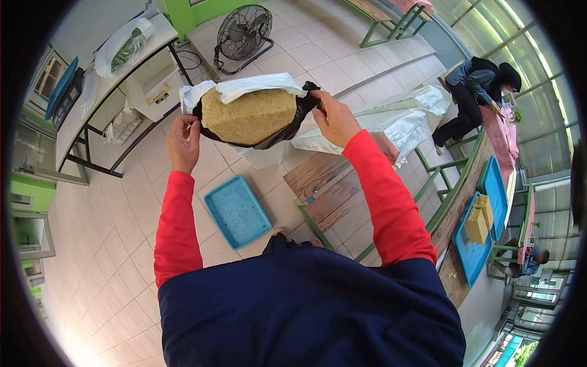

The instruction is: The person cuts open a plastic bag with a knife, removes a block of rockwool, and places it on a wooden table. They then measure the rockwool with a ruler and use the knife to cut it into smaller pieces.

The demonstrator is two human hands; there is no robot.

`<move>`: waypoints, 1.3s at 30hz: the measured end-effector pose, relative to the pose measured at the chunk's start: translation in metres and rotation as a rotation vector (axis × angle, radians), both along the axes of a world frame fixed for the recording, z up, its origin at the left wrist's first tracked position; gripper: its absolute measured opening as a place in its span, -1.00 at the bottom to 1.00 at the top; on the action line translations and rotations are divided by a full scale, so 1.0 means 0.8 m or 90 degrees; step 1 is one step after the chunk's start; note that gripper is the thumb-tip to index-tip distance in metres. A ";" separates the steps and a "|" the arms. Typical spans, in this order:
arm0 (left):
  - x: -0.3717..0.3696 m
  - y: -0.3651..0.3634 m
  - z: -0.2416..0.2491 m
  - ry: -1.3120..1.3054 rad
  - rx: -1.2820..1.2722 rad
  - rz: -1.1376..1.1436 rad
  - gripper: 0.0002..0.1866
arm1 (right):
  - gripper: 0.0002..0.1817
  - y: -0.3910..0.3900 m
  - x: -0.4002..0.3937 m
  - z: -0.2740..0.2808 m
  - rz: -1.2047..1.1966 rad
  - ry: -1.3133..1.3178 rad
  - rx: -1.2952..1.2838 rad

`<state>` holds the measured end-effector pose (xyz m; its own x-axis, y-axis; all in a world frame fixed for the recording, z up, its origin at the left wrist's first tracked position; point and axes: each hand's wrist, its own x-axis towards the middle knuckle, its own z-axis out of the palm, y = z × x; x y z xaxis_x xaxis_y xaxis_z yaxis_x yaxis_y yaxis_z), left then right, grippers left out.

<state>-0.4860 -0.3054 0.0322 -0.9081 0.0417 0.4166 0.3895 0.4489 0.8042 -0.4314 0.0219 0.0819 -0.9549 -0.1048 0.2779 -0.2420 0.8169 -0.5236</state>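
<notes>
A silver bag (263, 84) with a black inside hangs in front of me, its mouth spread toward me. Inside it shows a coarse, tan-yellow block (247, 116); its lower and far parts are hidden by the bag. My left hand (184, 144) pinches the bag's left edge between thumb and fingers. On the other side, my right hand (335, 120) grips the black edge at the right corner. Below the bag lies a shallow blue tray (237, 243), with nothing visible in it.
A long silver sheet or bag (406, 116) lies right of my hands, near a wooden bench (330, 189). Tan blocks (477, 223) sit on a blue tray (469, 266) at right. A person (474, 92) bends over beyond. A floor fan (244, 33) and white table (92, 104) stand ahead and left.
</notes>
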 end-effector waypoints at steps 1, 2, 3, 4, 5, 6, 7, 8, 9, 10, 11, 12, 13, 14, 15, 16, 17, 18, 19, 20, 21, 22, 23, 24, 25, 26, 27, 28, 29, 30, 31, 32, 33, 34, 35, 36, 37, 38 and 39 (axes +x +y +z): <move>-0.004 0.002 -0.008 0.001 0.000 0.000 -0.86 | -0.76 -0.005 -0.002 -0.001 -0.009 0.029 -0.058; -0.011 0.006 -0.021 0.043 0.120 -0.015 -0.82 | -0.72 -0.009 -0.004 -0.001 -0.018 0.058 -0.117; -0.014 0.013 -0.017 0.085 0.239 -0.031 -0.78 | -0.72 -0.011 -0.007 -0.002 -0.019 0.059 -0.117; -0.017 0.019 -0.013 0.075 0.262 -0.046 -0.65 | -0.75 -0.012 -0.011 -0.003 -0.016 0.106 -0.092; -0.018 0.026 -0.010 0.075 0.261 -0.046 -0.65 | -0.77 -0.013 -0.013 -0.003 -0.012 0.152 -0.067; -0.016 0.036 0.003 0.075 0.275 -0.050 -0.62 | -0.77 -0.012 -0.014 -0.004 -0.011 0.152 -0.068; -0.015 0.039 0.010 0.076 0.290 -0.054 -0.58 | -0.82 -0.011 -0.015 -0.004 -0.052 0.121 -0.039; -0.015 0.034 0.003 -0.039 0.288 -0.080 -0.64 | -0.85 -0.010 -0.016 -0.005 -0.092 0.088 -0.010; -0.015 0.035 -0.001 -0.038 0.288 -0.080 -0.64 | -0.85 -0.012 -0.018 -0.006 -0.091 0.089 -0.010; -0.015 0.038 -0.004 -0.105 0.341 -0.087 -0.67 | -0.87 -0.014 -0.020 -0.008 -0.120 0.090 -0.046; -0.015 0.039 -0.005 -0.172 0.394 -0.095 -0.67 | -0.83 -0.015 -0.022 -0.011 -0.149 0.091 -0.081; -0.015 0.039 -0.005 -0.171 0.394 -0.096 -0.67 | -0.83 -0.013 -0.026 -0.015 -0.149 0.093 -0.081; -0.014 0.038 -0.005 -0.248 0.422 -0.104 -0.67 | -0.78 -0.010 -0.032 -0.023 -0.152 0.061 -0.111; -0.014 0.036 -0.005 -0.326 0.449 -0.112 -0.66 | -0.73 -0.006 -0.039 -0.029 -0.156 0.030 -0.141; -0.015 0.033 -0.008 -0.323 0.449 -0.114 -0.66 | -0.73 -0.003 -0.044 -0.033 -0.157 0.034 -0.141; -0.017 0.029 -0.014 -0.341 0.438 -0.159 -0.66 | -0.70 0.001 -0.050 -0.037 -0.107 0.050 -0.211; -0.019 0.027 -0.018 -0.361 0.426 -0.204 -0.66 | -0.67 0.004 -0.055 -0.042 -0.057 0.065 -0.282; -0.020 0.033 -0.016 -0.361 0.426 -0.206 -0.66 | -0.67 0.009 -0.062 -0.052 -0.059 0.066 -0.282; -0.019 0.043 -0.013 -0.394 0.501 -0.190 -0.66 | -0.64 0.016 -0.071 -0.067 -0.111 -0.025 -0.293; -0.020 0.049 -0.011 -0.427 0.577 -0.172 -0.66 | -0.60 0.021 -0.078 -0.082 -0.162 -0.117 -0.304; -0.031 0.047 -0.035 -0.427 0.577 -0.172 -0.66 | -0.60 0.029 -0.083 -0.106 -0.162 -0.117 -0.303; -0.050 0.042 -0.078 -0.494 0.632 -0.157 -0.66 | -0.56 0.039 -0.088 -0.132 -0.099 -0.151 -0.131; -0.060 0.039 -0.102 -0.562 0.685 -0.141 -0.67 | -0.53 0.043 -0.090 -0.145 -0.036 -0.184 0.041; -0.048 0.044 -0.100 -0.572 0.663 -0.099 -0.68 | -0.44 0.015 -0.057 -0.094 -0.113 -0.280 0.042; -0.042 0.041 -0.118 -0.573 0.663 -0.097 -0.68 | -0.44 0.009 -0.054 -0.106 -0.112 -0.282 0.042; -0.038 0.039 -0.156 -0.554 0.687 -0.133 -0.65 | -0.43 0.006 -0.054 -0.128 -0.183 -0.304 0.102; -0.037 0.040 -0.200 -0.536 0.711 -0.167 -0.63 | -0.42 0.001 -0.050 -0.144 -0.255 -0.328 0.164; -0.039 0.045 -0.259 -0.540 0.712 -0.164 -0.63 | -0.44 -0.009 -0.043 -0.154 -0.346 -0.353 0.117; -0.043 0.051 -0.325 -0.487 0.680 -0.290 -0.61 | -0.44 -0.011 -0.035 -0.163 -0.345 -0.357 0.118; -0.045 0.055 -0.358 -0.429 0.645 -0.415 -0.59 | -0.47 -0.011 -0.029 -0.173 -0.321 -0.361 0.119; -0.031 0.066 -0.337 -0.427 0.650 -0.414 -0.59 | -0.50 -0.008 -0.029 -0.184 -0.298 -0.365 0.122; -0.001 0.082 -0.294 -0.501 0.794 -0.309 -0.56 | -0.54 0.008 -0.027 -0.201 -0.197 -0.309 -0.001; 0.020 0.088 -0.272 -0.573 0.935 -0.191 -0.53 | -0.57 0.027 -0.034 -0.216 -0.216 -0.283 -0.211; -0.014 0.094 -0.345 -0.607 0.786 0.044 -0.45 | -0.61 0.041 -0.037 -0.225 -0.234 -0.254 -0.422; -0.027 0.082 -0.407 -0.610 0.789 0.050 -0.45 | -0.59 0.037 -0.020 -0.161 -0.215 -0.227 -0.474; -0.035 0.078 -0.463 -0.638 0.710 0.006 -0.42 | -0.55 0.019 0.004 -0.065 -0.197 -0.200 -0.524; -0.074 0.063 -0.514 -0.664 0.630 -0.039 -0.39 | -0.46 0.008 0.022 -0.023 -0.120 -0.053 -0.514; -0.060 0.091 -0.437 -0.691 0.487 0.164 -0.40 | -0.32 0.000 0.037 0.011 -0.041 0.094 -0.497; -0.050 0.101 -0.393 -0.692 0.490 0.162 -0.40 | -0.15 -0.004 0.049 0.046 0.050 0.134 -0.291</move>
<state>-0.5258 -0.2243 -0.2821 -0.7379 -0.0915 -0.6687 -0.6235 -0.2867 0.7273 -0.3924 0.0186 0.1189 -0.8671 0.0030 0.4982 -0.4329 0.4904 -0.7564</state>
